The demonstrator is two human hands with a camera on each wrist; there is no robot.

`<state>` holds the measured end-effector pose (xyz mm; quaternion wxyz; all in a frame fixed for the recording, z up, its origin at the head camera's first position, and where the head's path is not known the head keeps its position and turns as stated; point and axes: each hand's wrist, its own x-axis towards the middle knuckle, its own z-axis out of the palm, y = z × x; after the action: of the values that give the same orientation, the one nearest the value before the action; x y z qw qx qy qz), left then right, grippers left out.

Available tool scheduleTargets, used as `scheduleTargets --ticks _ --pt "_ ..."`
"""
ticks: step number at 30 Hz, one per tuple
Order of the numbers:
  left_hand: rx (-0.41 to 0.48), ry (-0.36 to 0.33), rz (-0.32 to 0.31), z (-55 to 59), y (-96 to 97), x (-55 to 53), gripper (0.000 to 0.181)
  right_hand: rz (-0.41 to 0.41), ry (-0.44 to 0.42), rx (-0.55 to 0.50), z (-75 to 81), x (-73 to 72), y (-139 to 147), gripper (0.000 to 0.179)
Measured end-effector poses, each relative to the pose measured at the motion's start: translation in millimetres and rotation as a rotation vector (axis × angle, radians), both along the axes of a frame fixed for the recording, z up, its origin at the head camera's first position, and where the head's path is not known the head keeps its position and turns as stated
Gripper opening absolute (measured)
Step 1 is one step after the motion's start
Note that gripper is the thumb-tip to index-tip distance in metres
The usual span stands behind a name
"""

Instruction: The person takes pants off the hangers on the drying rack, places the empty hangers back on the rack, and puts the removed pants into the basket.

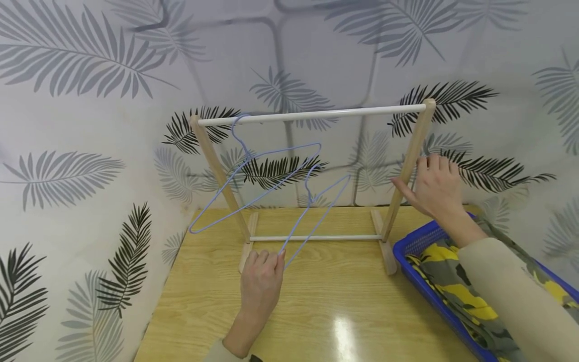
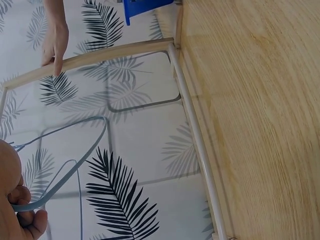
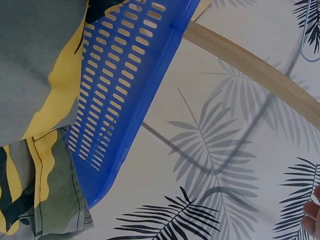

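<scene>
My left hand (image 1: 262,281) grips a light-blue wire hanger (image 1: 301,226) by its lower left corner, with the hook pointing up below the rack's top bar. In the left wrist view, its fingers (image 2: 32,222) curl round the wire. Another blue hanger (image 1: 258,202) hangs by its hook from the top bar, near the left post. The small clothes rack (image 1: 312,115) has wooden posts and white bars. My right hand (image 1: 438,188) holds its right post, the thumb across the wood; the left wrist view shows this right hand (image 2: 56,42) at the post too.
A blue perforated basket (image 1: 402,249) with folded camouflage clothes (image 1: 452,281) in yellow, green and grey stands at the right, under my right forearm. The rack's feet (image 1: 386,256) rest on a wood-grain table (image 1: 325,296), against a leaf-patterned wall (image 1: 135,166).
</scene>
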<state>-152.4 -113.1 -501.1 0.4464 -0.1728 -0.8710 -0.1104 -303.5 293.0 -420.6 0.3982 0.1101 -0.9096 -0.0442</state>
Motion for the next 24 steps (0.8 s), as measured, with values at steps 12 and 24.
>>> scheduleTargets --ticks 12,24 --pt "0.021 -0.013 -0.010 -0.9 1.2 1.6 0.045 -0.005 -0.053 0.042 -1.9 -7.9 0 0.076" --pt "0.024 -0.011 -0.013 0.3 2.0 -0.1 0.044 0.109 0.182 0.118 -7.2 -19.5 4 0.069"
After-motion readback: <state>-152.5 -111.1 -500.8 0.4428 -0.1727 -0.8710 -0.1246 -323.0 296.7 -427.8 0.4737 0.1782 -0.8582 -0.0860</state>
